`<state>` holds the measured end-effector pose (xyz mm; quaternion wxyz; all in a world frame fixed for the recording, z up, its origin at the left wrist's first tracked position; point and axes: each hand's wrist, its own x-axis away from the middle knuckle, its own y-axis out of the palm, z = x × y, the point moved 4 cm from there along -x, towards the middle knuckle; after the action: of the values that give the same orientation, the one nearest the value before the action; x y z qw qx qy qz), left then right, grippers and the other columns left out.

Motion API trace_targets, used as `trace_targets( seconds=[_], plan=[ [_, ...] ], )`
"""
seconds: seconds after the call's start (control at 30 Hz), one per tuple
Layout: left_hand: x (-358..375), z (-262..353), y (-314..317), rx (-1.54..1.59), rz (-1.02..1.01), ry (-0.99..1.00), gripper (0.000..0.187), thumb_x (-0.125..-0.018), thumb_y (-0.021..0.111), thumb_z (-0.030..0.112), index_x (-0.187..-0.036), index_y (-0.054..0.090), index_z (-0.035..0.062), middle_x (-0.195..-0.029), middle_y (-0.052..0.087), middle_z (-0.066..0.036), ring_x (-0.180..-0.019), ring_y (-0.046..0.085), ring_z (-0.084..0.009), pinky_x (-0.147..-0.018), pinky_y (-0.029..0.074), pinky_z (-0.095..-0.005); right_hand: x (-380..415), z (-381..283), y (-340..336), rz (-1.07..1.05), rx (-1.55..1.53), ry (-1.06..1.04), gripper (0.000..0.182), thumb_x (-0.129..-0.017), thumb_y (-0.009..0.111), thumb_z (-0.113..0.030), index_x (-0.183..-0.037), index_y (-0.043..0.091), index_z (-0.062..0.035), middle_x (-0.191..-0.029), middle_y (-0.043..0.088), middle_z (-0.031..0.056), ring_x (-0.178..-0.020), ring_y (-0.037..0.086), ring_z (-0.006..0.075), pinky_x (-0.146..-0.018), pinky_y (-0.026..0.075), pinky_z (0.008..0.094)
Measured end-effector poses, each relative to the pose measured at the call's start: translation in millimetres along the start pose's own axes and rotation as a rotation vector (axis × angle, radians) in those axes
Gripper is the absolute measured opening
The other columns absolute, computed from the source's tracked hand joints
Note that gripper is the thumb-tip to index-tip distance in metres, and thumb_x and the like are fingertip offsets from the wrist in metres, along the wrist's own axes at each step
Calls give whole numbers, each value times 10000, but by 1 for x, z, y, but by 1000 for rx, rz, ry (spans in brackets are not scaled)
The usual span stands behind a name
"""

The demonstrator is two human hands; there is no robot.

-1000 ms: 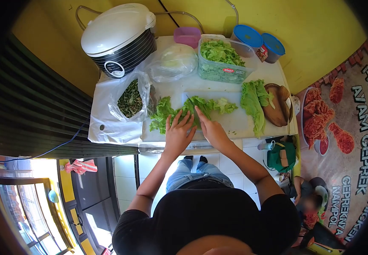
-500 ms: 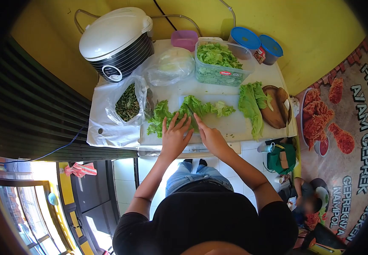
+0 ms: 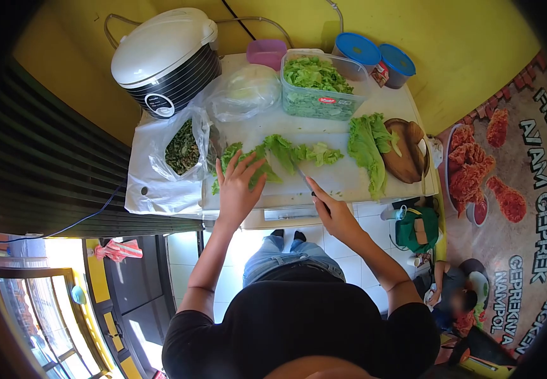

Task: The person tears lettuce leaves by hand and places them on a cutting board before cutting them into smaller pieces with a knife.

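Note:
My right hand grips a knife by its dark handle, the blade pointing away from me over the white cutting board. My left hand lies with fingers spread on a piece of green lettuce at the board's left side. Part of that lettuce is hidden under the fingers. Just beyond the knife tip lies another cut piece of lettuce, with smaller pale leaf bits to its right. Whole lettuce leaves lie to the right of the board.
A clear tub of cut lettuce stands at the back. Leftward are a bagged pale vegetable, a bag of dark chopped greens and a rice cooker. A wooden plate and blue-lidded containers are rightward. Another person sits lower right.
My right hand has drawn the knife back toward me and to the right. My left hand has shifted left, its fingers spreading, and a gap now shows between the lettuce pieces.

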<state>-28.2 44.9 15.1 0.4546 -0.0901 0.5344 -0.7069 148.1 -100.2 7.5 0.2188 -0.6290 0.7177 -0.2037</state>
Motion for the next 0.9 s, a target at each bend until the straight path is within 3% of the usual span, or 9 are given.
trace_targets(
  seconds=[0.07,0.2,0.27,0.6,0.67,0.73,0.8,0.83,0.9],
  plan=[
    [-9,5,-2,7,-3,45,329,-863,664,232,-1187,663,177,-1287,591,-52,-1336,410,-295,-1135,129,-612,-6,-2,-8,5,-85,195,549,-988,459,-118,-1505,294,-201,-623,498,177,-512,493,286,-593,456,358],
    [-29,14,6,-10,-33,221,358,-864,669,248,-1216,642,190,-1291,583,-46,-1334,415,-280,-1129,132,-626,-19,26,1,65,-30,81,555,-982,469,-109,-1502,300,-206,-624,521,191,-518,522,315,-585,458,362],
    [-42,7,11,-22,-27,211,385,-859,675,255,-1234,626,185,-1298,577,-48,-1333,416,-277,-1129,135,-627,-20,36,1,26,60,171,553,-992,470,-99,-1502,314,-246,-646,500,115,-527,463,151,-576,443,292],
    [-66,0,7,65,-102,138,580,-787,744,242,-1323,542,152,-1330,554,-99,-1260,491,-298,-1117,290,-510,-9,7,-12,25,-74,231,539,-1008,458,-146,-1513,288,-229,-623,491,95,-521,407,139,-559,419,284],
    [-52,-1,2,96,-74,104,589,-779,749,229,-1323,540,145,-1321,559,-109,-1244,503,-301,-1102,309,-513,-15,-1,-8,56,-91,194,568,-978,500,-146,-1506,292,-187,-763,639,208,-567,607,318,-599,477,363],
    [-34,-3,-1,123,-57,62,597,-772,754,215,-1324,538,138,-1311,564,-118,-1228,516,-305,-1087,328,-516,-25,8,0,65,-147,268,553,-961,554,-230,-1470,357,-137,-761,645,206,-587,623,326,-603,483,375],
    [-22,-4,0,145,-31,55,552,-792,734,219,-1305,552,125,-1302,567,-104,-1214,527,-297,-1079,341,-520,-43,22,9,181,-108,67,549,-926,611,-307,-1395,437,-83,-735,642,202,-605,640,324,-597,487,395],
    [-16,-3,1,141,-32,56,552,-792,734,219,-1305,552,125,-1302,567,-104,-1214,527,-297,-1079,341,-520,-51,8,3,136,-132,191,443,-897,644,-320,-1209,551,-19,-723,640,209,-623,645,350,-591,491,415],
    [-9,1,5,152,-10,40,498,-812,721,238,-1275,581,120,-1282,583,-105,-1216,529,-290,-1089,317,-525,-71,23,11,146,17,164,385,-888,651,-306,-1119,578,-7,-716,638,213,-628,642,361,-586,489,423]
  ],
)
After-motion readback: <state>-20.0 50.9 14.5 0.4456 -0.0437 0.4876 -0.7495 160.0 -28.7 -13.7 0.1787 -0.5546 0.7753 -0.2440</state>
